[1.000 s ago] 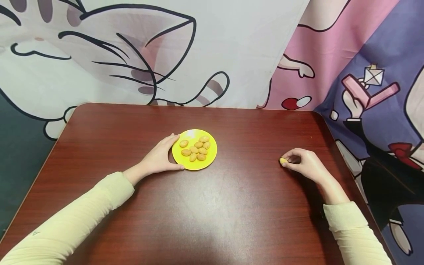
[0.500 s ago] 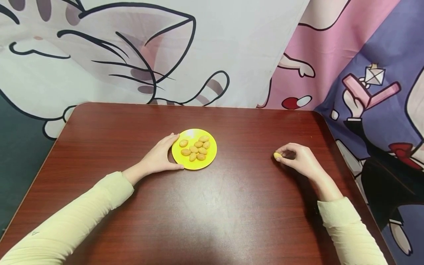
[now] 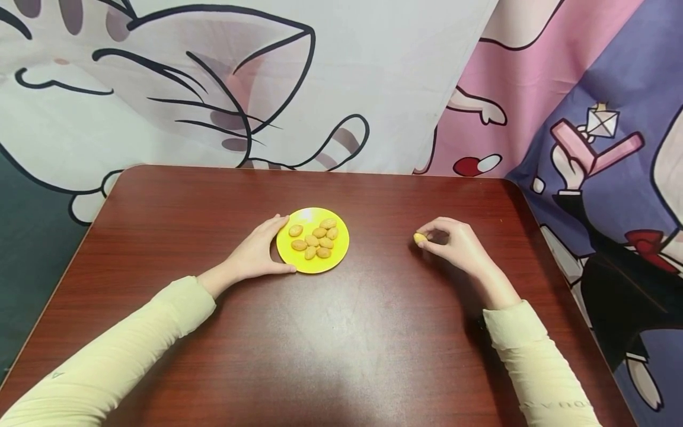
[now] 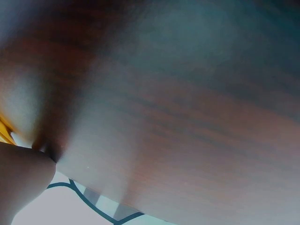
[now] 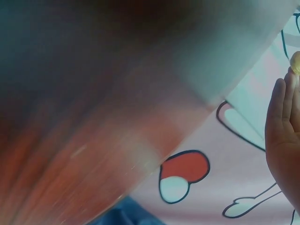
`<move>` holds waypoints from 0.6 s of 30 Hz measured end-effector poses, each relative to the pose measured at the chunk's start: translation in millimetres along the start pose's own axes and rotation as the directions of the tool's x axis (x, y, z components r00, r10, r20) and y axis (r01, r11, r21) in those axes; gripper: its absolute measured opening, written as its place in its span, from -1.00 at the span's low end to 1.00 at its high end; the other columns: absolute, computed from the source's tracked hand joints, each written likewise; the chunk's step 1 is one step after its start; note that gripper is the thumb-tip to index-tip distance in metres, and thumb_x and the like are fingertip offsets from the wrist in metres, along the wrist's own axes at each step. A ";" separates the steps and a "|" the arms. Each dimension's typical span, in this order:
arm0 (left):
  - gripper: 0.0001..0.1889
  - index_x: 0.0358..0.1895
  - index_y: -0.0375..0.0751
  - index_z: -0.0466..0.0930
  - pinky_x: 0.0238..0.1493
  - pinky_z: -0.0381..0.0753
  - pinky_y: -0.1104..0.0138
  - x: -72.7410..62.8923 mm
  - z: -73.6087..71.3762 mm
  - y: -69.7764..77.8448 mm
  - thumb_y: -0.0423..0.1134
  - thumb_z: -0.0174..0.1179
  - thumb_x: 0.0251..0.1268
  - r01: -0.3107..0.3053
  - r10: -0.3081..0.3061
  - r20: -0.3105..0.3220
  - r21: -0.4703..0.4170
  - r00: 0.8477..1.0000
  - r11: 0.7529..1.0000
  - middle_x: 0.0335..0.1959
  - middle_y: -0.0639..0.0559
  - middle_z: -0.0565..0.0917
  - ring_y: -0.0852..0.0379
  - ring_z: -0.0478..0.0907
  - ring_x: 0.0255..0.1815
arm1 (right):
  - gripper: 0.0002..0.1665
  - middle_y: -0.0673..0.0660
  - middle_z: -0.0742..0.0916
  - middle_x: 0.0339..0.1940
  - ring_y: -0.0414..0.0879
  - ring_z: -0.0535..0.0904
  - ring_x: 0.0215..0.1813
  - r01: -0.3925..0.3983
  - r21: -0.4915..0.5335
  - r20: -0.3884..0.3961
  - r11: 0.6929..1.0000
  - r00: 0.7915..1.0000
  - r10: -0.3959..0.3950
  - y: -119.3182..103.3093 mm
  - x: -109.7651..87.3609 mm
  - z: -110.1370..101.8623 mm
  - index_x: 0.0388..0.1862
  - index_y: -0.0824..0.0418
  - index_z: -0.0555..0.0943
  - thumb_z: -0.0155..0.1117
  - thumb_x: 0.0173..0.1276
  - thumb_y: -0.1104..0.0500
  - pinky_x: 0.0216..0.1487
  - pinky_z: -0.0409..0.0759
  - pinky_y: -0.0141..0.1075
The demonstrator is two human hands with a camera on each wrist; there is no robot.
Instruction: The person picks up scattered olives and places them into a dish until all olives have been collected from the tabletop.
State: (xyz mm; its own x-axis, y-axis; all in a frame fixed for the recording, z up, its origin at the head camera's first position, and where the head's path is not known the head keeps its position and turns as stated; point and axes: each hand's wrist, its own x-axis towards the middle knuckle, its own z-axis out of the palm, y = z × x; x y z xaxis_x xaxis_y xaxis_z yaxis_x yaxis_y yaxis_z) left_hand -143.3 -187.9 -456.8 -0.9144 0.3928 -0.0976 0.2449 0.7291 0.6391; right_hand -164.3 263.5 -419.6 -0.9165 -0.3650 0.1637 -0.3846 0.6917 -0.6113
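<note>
On the table lies a round yellow plate (image 3: 315, 216) with several small tan-yellow oval pieces (image 3: 326, 242), nut-like in look, loosely spread on it. My left hand (image 3: 253, 252) holds the plate's left rim, thumb at the near side and fingers at the far side. To the right of the plate, my right hand (image 3: 461, 246) pinches one similar oval piece (image 3: 420, 238) between thumb and fingertips, apart from the plate. The right wrist view shows that piece (image 5: 295, 63) at its right edge. Only part of the left hand (image 4: 23, 180) shows in the left wrist view.
The dark red-brown wooden table (image 3: 331, 332) has rounded far corners. A cloth with a cartoon cat (image 3: 373, 71) hangs behind its far edge. Another printed cloth, pink and blue (image 3: 565, 89), hangs along the right side.
My right hand has moved left and away from me, toward the plate, still pinching the oval piece. The left hand and the plate stay in place.
</note>
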 end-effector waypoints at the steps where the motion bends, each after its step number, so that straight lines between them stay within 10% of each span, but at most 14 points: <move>1: 0.24 0.69 -0.36 0.07 0.71 0.10 -0.22 0.1 0.1 -0.3 0.04 0.64 0.04 0.000 0.000 0.000 0.001 1.000 1.000 0.72 -0.32 0.15 -0.28 -0.02 0.78 | -0.79 0.06 0.82 -0.29 -0.19 0.69 -0.20 0.002 0.008 0.002 1.000 1.000 -0.002 -2.1 2.6 1.6 -0.13 0.17 0.82 0.60 0.27 0.30 -0.07 0.58 -0.64; 18: 0.23 0.69 -0.36 0.08 0.71 0.10 -0.22 -0.9 0.1 -1.2 0.04 0.65 0.04 0.006 -0.006 0.003 0.002 1.000 1.000 0.72 -0.32 0.15 -0.27 -0.02 0.78 | -0.83 0.08 0.82 -0.24 -0.06 0.72 -0.14 0.068 0.056 0.051 0.996 0.996 -0.071 -36.9 48.4 28.3 -0.13 0.17 0.82 0.59 0.30 0.25 0.06 0.71 -0.33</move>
State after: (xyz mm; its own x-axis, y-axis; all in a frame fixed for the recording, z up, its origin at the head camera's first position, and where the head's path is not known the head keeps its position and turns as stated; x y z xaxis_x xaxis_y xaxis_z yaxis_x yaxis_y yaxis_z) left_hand -142.8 -189.1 -457.6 -0.9148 0.3904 -0.1038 0.2403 0.7323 0.6372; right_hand -191.4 202.7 -411.0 -0.8801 -0.4447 0.1667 -0.4393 0.6292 -0.6412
